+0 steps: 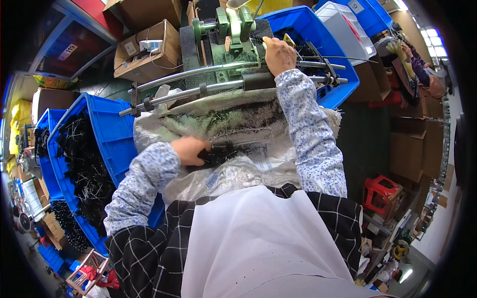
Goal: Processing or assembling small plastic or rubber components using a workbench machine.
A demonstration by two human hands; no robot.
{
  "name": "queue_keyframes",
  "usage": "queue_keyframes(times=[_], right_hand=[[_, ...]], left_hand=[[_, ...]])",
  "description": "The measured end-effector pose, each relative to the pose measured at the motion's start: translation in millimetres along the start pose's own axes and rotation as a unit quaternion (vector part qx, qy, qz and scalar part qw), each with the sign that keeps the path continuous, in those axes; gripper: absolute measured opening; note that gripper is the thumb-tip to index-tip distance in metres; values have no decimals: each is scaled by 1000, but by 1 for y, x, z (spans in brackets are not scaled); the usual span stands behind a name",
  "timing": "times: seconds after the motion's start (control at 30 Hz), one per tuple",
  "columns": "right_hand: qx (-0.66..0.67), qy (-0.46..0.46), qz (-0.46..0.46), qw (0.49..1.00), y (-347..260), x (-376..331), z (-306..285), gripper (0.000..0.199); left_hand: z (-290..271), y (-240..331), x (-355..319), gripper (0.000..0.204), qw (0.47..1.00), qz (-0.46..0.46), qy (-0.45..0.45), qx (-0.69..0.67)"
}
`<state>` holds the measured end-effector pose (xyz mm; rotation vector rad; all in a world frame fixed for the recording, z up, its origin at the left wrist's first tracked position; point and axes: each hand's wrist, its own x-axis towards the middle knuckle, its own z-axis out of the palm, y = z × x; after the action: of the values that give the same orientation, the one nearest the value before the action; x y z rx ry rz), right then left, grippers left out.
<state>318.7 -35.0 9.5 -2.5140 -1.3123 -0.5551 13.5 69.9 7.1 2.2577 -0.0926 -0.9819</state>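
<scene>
My right hand (279, 55) is closed at the green machine (234, 30), its fingertips at a small black bristle brush (257, 39) that points left into the machine. Lower down, my left hand (191, 150) reaches over a pale woven sack (218, 181) spread across my lap. Its thumb and curved fingers stand apart beside a small pile of black brushes (221, 155); some fingertips are hard to make out. Two metal rails (191, 92) run crosswise between the machine and the sack, with a dark sleeve (258, 81) on the nearer one.
A blue bin (117, 144) at my left holds many black brushes with wire stems (84, 164). Behind the right hand stands another blue bin (293, 20). An open cardboard box (149, 54) is at the back left, a red stool (381, 194) at the right. Another person (422, 69) works far right.
</scene>
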Motion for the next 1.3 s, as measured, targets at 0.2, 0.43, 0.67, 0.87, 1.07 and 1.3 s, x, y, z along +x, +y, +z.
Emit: queue_keyframes(times=[0.2, 0.43, 0.67, 0.87, 1.07, 1.3], right_hand=[[-69, -76, 20, 995, 1, 9, 5, 23], [-25, -28, 11, 999, 7, 7, 16, 19], [-30, -57, -11, 998, 13, 18, 23, 21], [-44, -37, 64, 996, 26, -2, 8, 42], [38, 16, 23, 999, 9, 0, 23, 20], [5, 1, 13, 1000, -50, 9, 25, 12]], left_hand=[[7, 5, 7, 33, 998, 34, 42, 26], [-12, 8, 4, 25, 993, 27, 92, 70], [3, -1, 15, 23, 972, 14, 101, 212], [-15, -6, 4, 23, 988, -9, 148, 37], [-39, 2, -3, 16, 976, 38, 201, 71], [-54, 11, 0, 17, 966, 40, 248, 58]])
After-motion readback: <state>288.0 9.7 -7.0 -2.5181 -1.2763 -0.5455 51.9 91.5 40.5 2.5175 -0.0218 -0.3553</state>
